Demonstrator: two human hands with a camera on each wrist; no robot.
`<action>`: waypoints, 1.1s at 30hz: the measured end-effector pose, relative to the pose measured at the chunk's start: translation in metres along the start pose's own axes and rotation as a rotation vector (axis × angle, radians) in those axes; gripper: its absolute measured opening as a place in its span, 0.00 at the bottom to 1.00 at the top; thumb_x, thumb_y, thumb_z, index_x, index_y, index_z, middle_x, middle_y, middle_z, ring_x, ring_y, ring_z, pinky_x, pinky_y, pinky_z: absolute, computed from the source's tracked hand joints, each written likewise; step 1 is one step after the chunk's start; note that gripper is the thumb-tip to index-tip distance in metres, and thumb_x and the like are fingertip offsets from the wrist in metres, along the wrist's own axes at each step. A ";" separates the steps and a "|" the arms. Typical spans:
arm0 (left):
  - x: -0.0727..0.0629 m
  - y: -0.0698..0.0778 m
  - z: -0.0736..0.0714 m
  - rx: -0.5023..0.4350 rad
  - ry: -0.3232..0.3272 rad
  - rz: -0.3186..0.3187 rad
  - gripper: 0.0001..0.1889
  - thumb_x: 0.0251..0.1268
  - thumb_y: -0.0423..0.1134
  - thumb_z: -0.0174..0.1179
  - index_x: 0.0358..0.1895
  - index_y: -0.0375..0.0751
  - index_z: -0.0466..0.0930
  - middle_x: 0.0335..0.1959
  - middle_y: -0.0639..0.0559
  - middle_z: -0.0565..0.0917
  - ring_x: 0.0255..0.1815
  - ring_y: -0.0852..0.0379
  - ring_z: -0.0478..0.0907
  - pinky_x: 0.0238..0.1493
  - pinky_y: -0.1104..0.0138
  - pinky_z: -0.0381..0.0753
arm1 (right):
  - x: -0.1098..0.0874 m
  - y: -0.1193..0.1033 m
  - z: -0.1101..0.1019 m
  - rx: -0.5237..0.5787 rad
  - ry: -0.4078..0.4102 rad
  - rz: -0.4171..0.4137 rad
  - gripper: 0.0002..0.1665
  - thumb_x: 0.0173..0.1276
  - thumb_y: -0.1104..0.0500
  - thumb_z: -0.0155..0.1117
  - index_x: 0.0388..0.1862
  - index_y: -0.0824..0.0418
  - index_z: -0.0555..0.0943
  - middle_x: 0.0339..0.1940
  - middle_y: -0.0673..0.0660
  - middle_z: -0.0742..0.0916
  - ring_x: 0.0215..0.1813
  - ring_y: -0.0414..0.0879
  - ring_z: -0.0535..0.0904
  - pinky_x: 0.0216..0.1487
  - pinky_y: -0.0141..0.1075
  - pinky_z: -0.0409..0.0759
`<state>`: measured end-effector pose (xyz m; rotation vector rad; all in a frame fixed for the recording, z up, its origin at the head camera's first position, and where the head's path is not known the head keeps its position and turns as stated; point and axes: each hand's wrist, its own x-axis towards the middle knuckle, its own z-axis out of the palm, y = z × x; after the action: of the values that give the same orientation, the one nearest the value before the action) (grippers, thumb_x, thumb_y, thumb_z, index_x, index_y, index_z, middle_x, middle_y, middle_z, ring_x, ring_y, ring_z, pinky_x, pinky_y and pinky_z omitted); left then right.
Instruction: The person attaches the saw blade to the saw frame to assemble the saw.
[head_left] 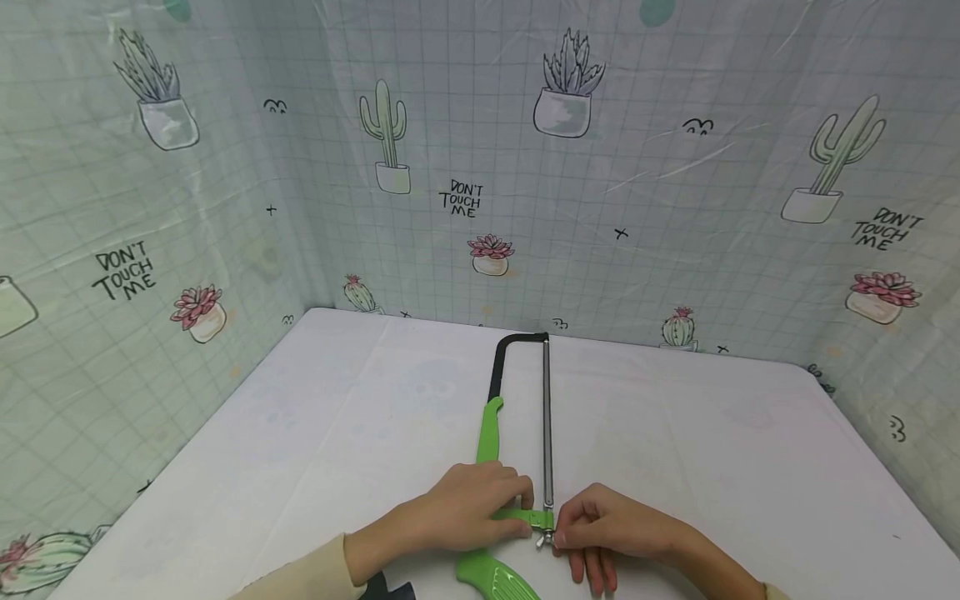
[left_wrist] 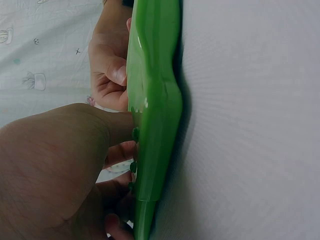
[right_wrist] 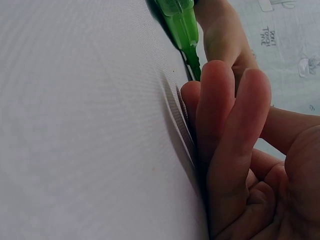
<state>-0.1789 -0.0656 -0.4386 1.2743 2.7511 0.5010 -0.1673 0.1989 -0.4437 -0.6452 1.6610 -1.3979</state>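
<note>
A hacksaw [head_left: 489, 429] with a green handle, black front frame and grey blade [head_left: 547, 417] lies on the white table, its far end pointing away from me. My left hand [head_left: 472, 508] lies over the frame, thumb and fingers gripping the short green arm [head_left: 528, 517] that meets the blade's near end. A small silver wing nut [head_left: 545, 540] sticks out at that end. Beside it my right hand [head_left: 607, 529] pinches at the wing nut with thumb and curled index finger, the other fingers hanging down toward the table. In the left wrist view, the green handle [left_wrist: 160, 100] hides part of both hands.
A black object [head_left: 386, 587] shows partly at the bottom edge, beneath the left forearm. White cloth [head_left: 675, 433] covers the table. Behind and at the sides hangs a grid-patterned curtain [head_left: 480, 150] printed with cacti.
</note>
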 end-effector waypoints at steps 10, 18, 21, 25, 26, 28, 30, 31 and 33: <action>0.000 -0.001 0.001 0.004 -0.004 0.003 0.11 0.69 0.62 0.62 0.45 0.64 0.79 0.29 0.70 0.71 0.32 0.71 0.66 0.29 0.74 0.66 | 0.000 0.001 0.001 -0.016 0.010 -0.004 0.22 0.77 0.58 0.58 0.43 0.82 0.76 0.32 0.90 0.77 0.19 0.33 0.82 0.21 0.25 0.78; -0.001 0.000 0.000 -0.003 -0.006 0.001 0.11 0.69 0.61 0.62 0.45 0.64 0.79 0.29 0.70 0.70 0.32 0.71 0.66 0.29 0.74 0.66 | -0.001 0.000 0.003 -0.017 0.018 -0.001 0.22 0.77 0.58 0.58 0.43 0.83 0.75 0.32 0.90 0.77 0.18 0.32 0.81 0.20 0.26 0.78; -0.001 0.000 0.000 -0.007 -0.007 -0.002 0.11 0.69 0.61 0.62 0.45 0.64 0.79 0.29 0.70 0.70 0.32 0.71 0.66 0.29 0.74 0.66 | -0.001 -0.001 0.003 -0.014 0.017 0.000 0.23 0.77 0.58 0.58 0.44 0.83 0.74 0.32 0.90 0.77 0.18 0.32 0.81 0.20 0.26 0.78; -0.002 0.002 -0.001 -0.003 -0.004 -0.002 0.11 0.69 0.61 0.62 0.45 0.64 0.79 0.30 0.70 0.71 0.32 0.71 0.66 0.29 0.74 0.65 | -0.001 0.000 0.002 -0.015 0.020 0.005 0.22 0.77 0.58 0.59 0.44 0.82 0.75 0.33 0.91 0.77 0.18 0.32 0.81 0.20 0.26 0.78; -0.001 0.002 -0.002 -0.001 -0.003 -0.002 0.11 0.69 0.61 0.62 0.45 0.64 0.79 0.30 0.70 0.71 0.32 0.71 0.66 0.29 0.74 0.65 | -0.001 0.000 0.002 -0.015 0.022 0.006 0.22 0.77 0.58 0.59 0.44 0.81 0.75 0.33 0.91 0.77 0.18 0.32 0.81 0.20 0.26 0.78; -0.001 0.002 -0.002 0.000 -0.002 -0.002 0.11 0.69 0.61 0.62 0.44 0.64 0.79 0.29 0.70 0.71 0.32 0.71 0.66 0.29 0.74 0.65 | -0.001 0.001 0.001 -0.017 0.024 0.009 0.21 0.77 0.58 0.59 0.44 0.80 0.76 0.33 0.91 0.77 0.18 0.32 0.81 0.20 0.26 0.78; -0.001 0.002 -0.002 0.000 -0.002 -0.002 0.11 0.69 0.61 0.62 0.44 0.64 0.79 0.29 0.70 0.71 0.32 0.71 0.66 0.28 0.74 0.65 | -0.001 0.001 0.001 -0.016 0.023 0.009 0.20 0.77 0.58 0.59 0.44 0.79 0.76 0.33 0.91 0.77 0.18 0.33 0.81 0.20 0.26 0.78; -0.001 0.002 -0.002 -0.001 -0.002 -0.002 0.11 0.69 0.61 0.62 0.44 0.64 0.79 0.29 0.70 0.71 0.32 0.71 0.66 0.28 0.74 0.65 | -0.001 0.001 0.000 -0.016 0.022 0.009 0.20 0.77 0.58 0.59 0.44 0.79 0.76 0.33 0.91 0.77 0.18 0.33 0.81 0.20 0.26 0.78; -0.001 0.002 -0.001 0.001 -0.001 -0.001 0.11 0.69 0.61 0.62 0.44 0.64 0.79 0.29 0.70 0.70 0.31 0.71 0.66 0.28 0.74 0.65 | 0.000 0.001 0.000 -0.014 0.020 0.009 0.20 0.77 0.58 0.59 0.44 0.80 0.76 0.33 0.91 0.77 0.18 0.33 0.82 0.20 0.26 0.78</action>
<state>-0.1771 -0.0651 -0.4365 1.2727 2.7511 0.4983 -0.1673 0.1997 -0.4448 -0.6330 1.6884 -1.3919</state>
